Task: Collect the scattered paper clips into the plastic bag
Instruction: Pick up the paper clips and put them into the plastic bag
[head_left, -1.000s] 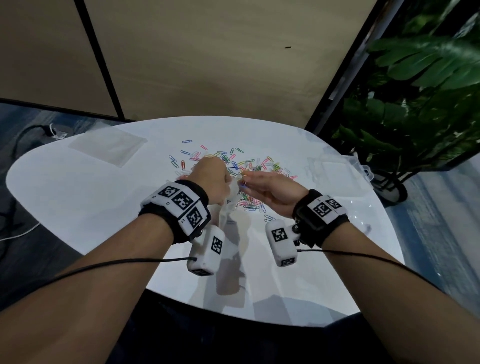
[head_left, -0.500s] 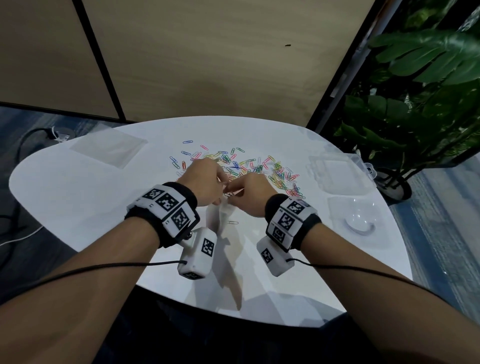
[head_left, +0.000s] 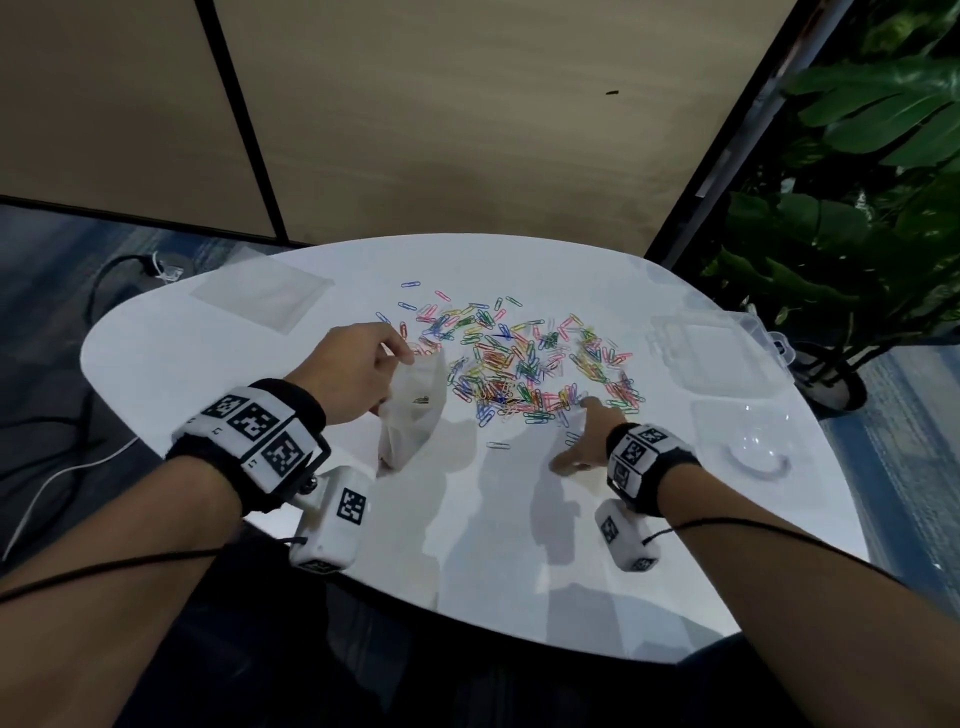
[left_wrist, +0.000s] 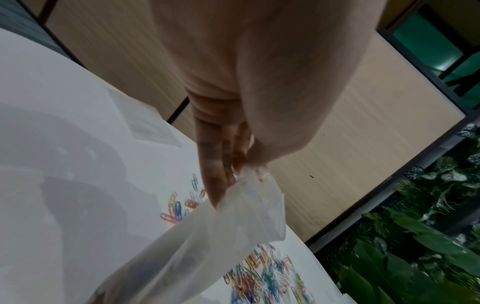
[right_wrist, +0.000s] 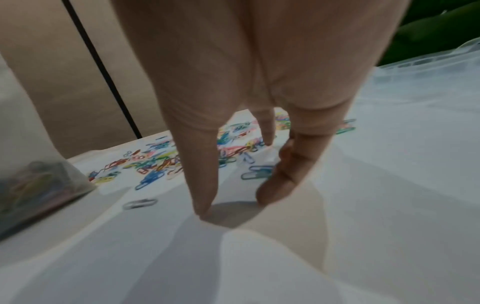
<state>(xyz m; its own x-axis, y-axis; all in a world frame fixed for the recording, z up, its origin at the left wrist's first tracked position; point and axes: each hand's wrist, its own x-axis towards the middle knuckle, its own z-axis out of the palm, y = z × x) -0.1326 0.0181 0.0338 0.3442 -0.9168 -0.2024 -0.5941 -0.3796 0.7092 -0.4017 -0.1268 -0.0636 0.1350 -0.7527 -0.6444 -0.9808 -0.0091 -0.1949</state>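
Note:
Many coloured paper clips (head_left: 519, 364) lie scattered on the white table (head_left: 208, 405). My left hand (head_left: 395, 358) pinches the top edge of a translucent plastic bag (head_left: 415, 410), which hangs down to the table left of the pile; the left wrist view shows the fingers (left_wrist: 221, 185) curled on the bag (left_wrist: 221, 236). Some clips show inside the bag (right_wrist: 39, 185). My right hand (head_left: 576, 436) rests on the table at the pile's near right edge with fingers spread, holding nothing. Its thumb (right_wrist: 205, 195) and fingertips touch the surface beside teal clips (right_wrist: 257, 172). One grey clip (head_left: 497, 445) lies apart.
A flat clear bag (head_left: 265, 299) lies at the table's back left. A clear plastic box (head_left: 711, 358) and a clear lid (head_left: 753, 441) sit on the right. A leafy plant (head_left: 857, 208) stands beyond the right edge. Cables lie on the floor at left.
My right hand has left the bag's mouth and moved right and down onto the table beside the clips. The left hand keeps hold of the bag and has shifted slightly left.

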